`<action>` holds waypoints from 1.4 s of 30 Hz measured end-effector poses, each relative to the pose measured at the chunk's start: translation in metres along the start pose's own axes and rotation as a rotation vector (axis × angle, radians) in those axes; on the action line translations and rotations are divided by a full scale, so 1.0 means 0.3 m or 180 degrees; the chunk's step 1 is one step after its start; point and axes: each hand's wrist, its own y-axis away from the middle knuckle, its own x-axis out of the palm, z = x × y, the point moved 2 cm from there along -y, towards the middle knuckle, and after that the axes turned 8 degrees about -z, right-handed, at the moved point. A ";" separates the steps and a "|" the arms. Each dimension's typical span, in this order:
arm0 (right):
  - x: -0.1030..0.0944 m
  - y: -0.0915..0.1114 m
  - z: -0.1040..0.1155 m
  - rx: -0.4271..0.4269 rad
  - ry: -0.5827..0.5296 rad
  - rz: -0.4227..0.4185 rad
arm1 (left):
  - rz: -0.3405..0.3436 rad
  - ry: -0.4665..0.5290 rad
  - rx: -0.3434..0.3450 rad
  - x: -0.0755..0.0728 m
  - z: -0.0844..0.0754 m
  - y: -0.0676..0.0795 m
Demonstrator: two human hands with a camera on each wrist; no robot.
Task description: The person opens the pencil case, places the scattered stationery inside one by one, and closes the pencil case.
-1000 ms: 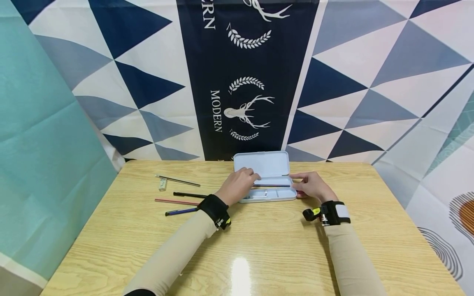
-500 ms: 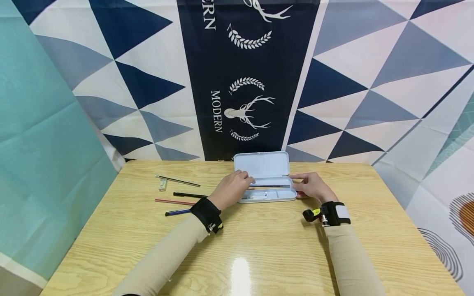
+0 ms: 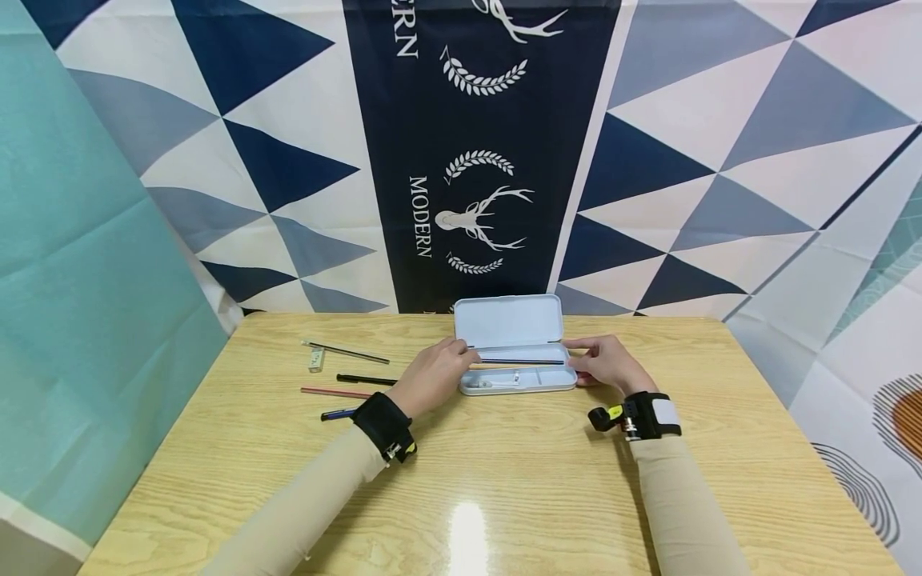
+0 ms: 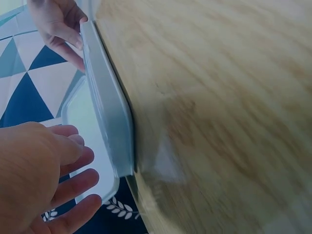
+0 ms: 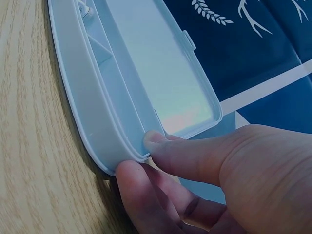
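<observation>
A light blue pencil case (image 3: 507, 320) lies with its lid raised at the back of the table. A dark pencil (image 3: 522, 362) rests lengthwise inside it. My left hand (image 3: 430, 376) is at the case's left end and overlaps it in the head view. In the left wrist view its fingers (image 4: 75, 187) are loosely bent and spread, with nothing visible between them. My right hand (image 3: 608, 364) pinches the case's right end. The right wrist view has the thumb (image 5: 168, 146) inside the corner and other fingers against the outer wall.
Left of the case lie a grey pencil (image 3: 353, 353), a small white eraser (image 3: 316, 360), a black pen (image 3: 366, 379), a red pencil (image 3: 334, 392) and a blue pen (image 3: 338, 414). My left wrist partly covers some of these. A patterned cloth (image 3: 468, 160) hangs behind the table.
My left hand has slid left along the case to its left end, uncovering more of the dark pencil and the inside. The right hand and the case have stayed in place.
</observation>
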 end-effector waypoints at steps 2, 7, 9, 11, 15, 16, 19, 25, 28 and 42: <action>0.000 0.000 -0.001 0.0004 -0.0020 0.0005 | 0.0000 0.0019 -0.0025 -0.005 0.009 0.013; 0.003 0.000 0.001 0.0038 -0.0032 0.0015 | -0.0047 0.0107 -0.0070 -0.018 0.042 0.049; 0.002 0.002 0.004 0.0040 -0.0025 0.0020 | -0.0052 0.0128 -0.0094 -0.023 0.056 0.060; -0.001 0.006 0.008 0.0033 -0.0025 0.0027 | -0.0041 0.0126 -0.0114 -0.028 0.071 0.070; -0.007 0.008 0.011 -0.0005 -0.0019 0.0029 | 0.0028 0.0089 -0.0128 -0.033 0.096 0.085; -0.008 0.008 0.012 -0.0010 -0.0015 0.0030 | 0.0050 0.0082 -0.0125 -0.033 0.102 0.088; -0.007 0.006 0.012 0.0001 -0.0016 0.0023 | 0.0132 0.0077 -0.0107 -0.038 0.115 0.096; -0.004 0.001 0.002 -0.0001 -0.0038 0.0041 | 0.0282 0.0136 0.0005 -0.060 0.142 0.122; -0.003 0.000 0.000 0.0007 -0.0052 0.0039 | 0.0235 0.0211 0.0081 -0.071 0.159 0.143; 0.000 0.003 0.003 0.0018 -0.0016 0.0019 | -0.0205 0.0642 0.0083 -0.001 0.331 0.300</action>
